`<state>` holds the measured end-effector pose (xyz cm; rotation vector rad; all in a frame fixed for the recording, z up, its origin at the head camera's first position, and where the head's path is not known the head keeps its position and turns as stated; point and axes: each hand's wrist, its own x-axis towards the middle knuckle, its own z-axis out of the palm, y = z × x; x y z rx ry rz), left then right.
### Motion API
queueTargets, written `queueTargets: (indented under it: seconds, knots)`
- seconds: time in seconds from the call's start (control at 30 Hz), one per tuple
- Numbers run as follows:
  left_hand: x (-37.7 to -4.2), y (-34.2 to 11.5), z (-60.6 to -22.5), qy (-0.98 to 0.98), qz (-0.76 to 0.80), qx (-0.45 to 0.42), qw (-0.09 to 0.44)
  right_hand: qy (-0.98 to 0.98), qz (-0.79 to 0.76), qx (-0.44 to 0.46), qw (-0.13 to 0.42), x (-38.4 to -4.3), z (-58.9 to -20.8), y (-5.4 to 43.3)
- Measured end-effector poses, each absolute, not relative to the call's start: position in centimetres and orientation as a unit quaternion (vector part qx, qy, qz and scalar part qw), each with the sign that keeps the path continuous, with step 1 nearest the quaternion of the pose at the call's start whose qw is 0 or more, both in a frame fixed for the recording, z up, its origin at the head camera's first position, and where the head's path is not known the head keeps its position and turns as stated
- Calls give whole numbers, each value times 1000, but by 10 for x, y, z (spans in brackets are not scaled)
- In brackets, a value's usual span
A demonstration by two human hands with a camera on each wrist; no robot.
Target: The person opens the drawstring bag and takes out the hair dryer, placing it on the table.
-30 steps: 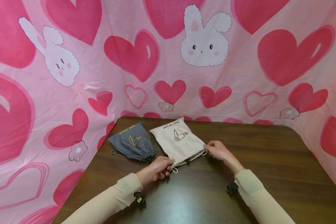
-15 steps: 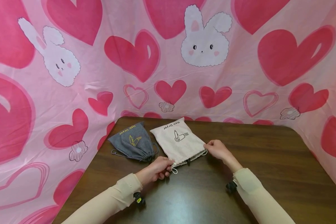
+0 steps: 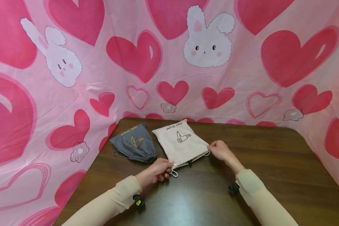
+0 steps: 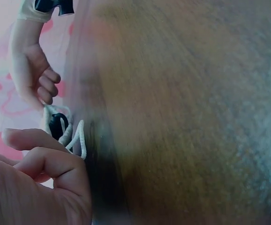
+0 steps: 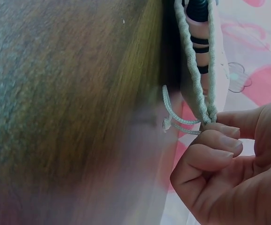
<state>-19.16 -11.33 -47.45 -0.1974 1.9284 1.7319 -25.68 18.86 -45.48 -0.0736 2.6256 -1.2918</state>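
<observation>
A white drawstring bag (image 3: 182, 141), printed with a hair dryer drawing and "Hair Dryer", lies flat, its mouth toward me. My left hand (image 3: 158, 171) pinches the mouth's left corner, beside a loop of white drawstring (image 4: 82, 139). At the right corner, my right hand (image 3: 220, 150) pinches the edge between thumb and curled fingers, with a knotted cord end (image 5: 167, 123) hanging there. Between the two hem edges, the right wrist view shows a black ridged piece (image 5: 197, 10) and a pink part with black bands (image 5: 201, 58). Something dark also shows at the mouth in the left wrist view.
A grey drawstring bag (image 3: 135, 142) with yellow print lies just left of the white one, its mouth gathered. Both are on a dark brown wooden table (image 3: 257, 147). Pink cloth (image 3: 147, 18) with hearts and rabbits hangs around the table's back and sides.
My left hand has shifted slightly left and toward me at the bag's corner, and more drawstring loop shows there. The right hand keeps its hold; the bag has hardly moved.
</observation>
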Motion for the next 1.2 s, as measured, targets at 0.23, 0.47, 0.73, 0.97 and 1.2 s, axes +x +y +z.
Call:
queueTargets:
  seconds: [0.23, 0.47, 0.73, 0.97, 1.2]
  knots:
    - [-188, -108, -477, 722, 639, -66, 256, 878, -464, -4, 120, -257, -454, 190]
    - [-186, -103, -478, 729, 631, -64, 259, 882, -459, 2, 112, -257, -456, 192]
    - [-183, -100, -480, 725, 634, -66, 261, 883, -455, 2, 114, -256, -457, 192]
    - [-181, -92, -483, 717, 641, -66, 266, 885, -453, -8, 104, -255, -456, 193]
    - [-178, -81, -482, 721, 633, -64, 272, 882, -459, -1, 112, -256, -459, 195]
